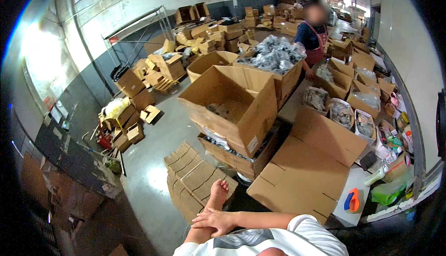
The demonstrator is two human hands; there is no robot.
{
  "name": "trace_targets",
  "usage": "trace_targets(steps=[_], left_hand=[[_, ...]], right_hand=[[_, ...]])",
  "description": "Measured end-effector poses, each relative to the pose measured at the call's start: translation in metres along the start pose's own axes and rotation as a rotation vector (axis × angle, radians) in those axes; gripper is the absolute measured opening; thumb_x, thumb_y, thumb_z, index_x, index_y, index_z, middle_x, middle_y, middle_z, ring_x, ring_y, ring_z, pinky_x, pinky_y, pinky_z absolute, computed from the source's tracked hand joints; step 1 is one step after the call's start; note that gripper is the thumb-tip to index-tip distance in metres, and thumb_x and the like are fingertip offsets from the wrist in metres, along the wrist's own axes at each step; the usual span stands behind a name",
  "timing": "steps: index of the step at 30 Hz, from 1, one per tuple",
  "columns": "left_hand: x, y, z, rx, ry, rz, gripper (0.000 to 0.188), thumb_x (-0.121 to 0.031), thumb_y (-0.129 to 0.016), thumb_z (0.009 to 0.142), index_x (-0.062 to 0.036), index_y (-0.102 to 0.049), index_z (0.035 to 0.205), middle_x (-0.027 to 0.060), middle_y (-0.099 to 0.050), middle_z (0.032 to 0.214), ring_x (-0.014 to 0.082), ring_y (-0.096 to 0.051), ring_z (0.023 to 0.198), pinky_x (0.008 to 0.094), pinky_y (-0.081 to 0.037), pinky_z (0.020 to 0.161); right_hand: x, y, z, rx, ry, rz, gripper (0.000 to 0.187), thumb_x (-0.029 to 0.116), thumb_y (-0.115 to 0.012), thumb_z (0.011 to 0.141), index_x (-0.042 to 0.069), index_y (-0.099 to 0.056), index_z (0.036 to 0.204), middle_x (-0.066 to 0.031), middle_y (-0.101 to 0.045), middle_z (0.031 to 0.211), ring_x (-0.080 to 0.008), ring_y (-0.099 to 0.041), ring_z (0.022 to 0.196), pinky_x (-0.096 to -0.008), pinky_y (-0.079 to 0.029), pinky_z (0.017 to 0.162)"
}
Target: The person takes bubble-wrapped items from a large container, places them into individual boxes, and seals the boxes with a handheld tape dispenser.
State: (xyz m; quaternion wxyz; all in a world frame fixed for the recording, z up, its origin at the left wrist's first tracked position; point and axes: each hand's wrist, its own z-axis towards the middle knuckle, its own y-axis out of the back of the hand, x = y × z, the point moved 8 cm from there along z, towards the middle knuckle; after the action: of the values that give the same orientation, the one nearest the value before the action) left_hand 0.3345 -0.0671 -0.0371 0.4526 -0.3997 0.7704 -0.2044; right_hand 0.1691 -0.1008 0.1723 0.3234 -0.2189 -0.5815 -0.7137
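My left hand point(219, 189) hovers over a strapped stack of folded cardboard point(188, 170), its fingers curled in and nothing seen in them. Across my left forearm lies my right hand point(214, 220), fingers stretched out and slightly apart, touching the skin. Just ahead, a large open carton point(251, 121) rests on a lower carton point(227, 157) holding dark, wrapped pieces. To the right of my hands a flattened cardboard carton point(306, 163) is spread out. Beside it, an orange and blue tape dispenser point(354, 200) sits on a white surface point(343, 209).
A person in a red apron point(317, 42) stands beyond a carton of plastic-wrapped items point(278, 56). White bins point(341, 113) and open cartons line the right side, near a green bag point(388, 193). Piled boxes point(172, 65) stand at the far left, past grey floor point(148, 163).
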Motion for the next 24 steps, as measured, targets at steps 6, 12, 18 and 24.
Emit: trace_targets(steps=[6, 12, 18, 24], left_hand=[[0.000, -0.056, 0.044, -0.166, -0.049, -0.036, 0.012, -0.013, -0.047, 0.084, -0.0109, -0.045, 0.072, 0.0014, -0.045, 0.058, 0.0137, -0.041, 0.049, 0.0275, -0.034, 0.042], [-0.196, -0.204, 0.007, -0.140, -1.054, 0.395, 0.013, -0.008, -0.049, 0.083, -0.0061, -0.045, 0.095, 0.0015, -0.044, 0.084, 0.0100, -0.040, 0.075, 0.0256, -0.036, 0.066], [-0.268, -0.396, 0.111, 0.611, -1.044, 1.858, 0.023, -0.016, -0.050, 0.087, 0.0003, -0.053, 0.103, 0.0193, -0.057, 0.097, 0.0350, -0.057, 0.089, 0.0409, -0.046, 0.077], [-0.155, -0.267, 0.362, 0.932, 0.001, 3.129, 0.030, -0.034, -0.054, 0.080, -0.0154, -0.065, 0.101, 0.0091, -0.066, 0.094, 0.0315, -0.062, 0.085, 0.0454, -0.049, 0.066]], right_hand=[[-0.028, 0.064, -0.042, -0.156, -0.091, -0.025, 0.067, 0.017, -0.064, 0.069, 0.013, -0.042, 0.131, -0.0099, -0.040, 0.136, -0.0280, -0.036, 0.126, -0.0543, -0.026, 0.100], [-0.132, 0.155, -0.128, -0.686, -0.462, 0.005, 0.046, 0.003, -0.058, 0.066, 0.008, -0.057, 0.112, -0.0144, -0.057, 0.114, -0.0323, -0.052, 0.108, -0.0397, -0.042, 0.092], [-0.236, 0.127, -0.314, -0.449, -1.571, -0.174, 0.055, 0.027, -0.065, 0.072, 0.005, -0.051, 0.121, -0.0210, -0.048, 0.125, -0.0385, -0.042, 0.117, -0.0443, -0.038, 0.096], [-0.237, 0.065, -0.367, -0.471, -1.923, -0.044, 0.088, 0.040, -0.070, 0.069, 0.017, -0.025, 0.140, -0.0159, -0.004, 0.149, -0.0418, -0.004, 0.135, -0.0561, -0.008, 0.108]])
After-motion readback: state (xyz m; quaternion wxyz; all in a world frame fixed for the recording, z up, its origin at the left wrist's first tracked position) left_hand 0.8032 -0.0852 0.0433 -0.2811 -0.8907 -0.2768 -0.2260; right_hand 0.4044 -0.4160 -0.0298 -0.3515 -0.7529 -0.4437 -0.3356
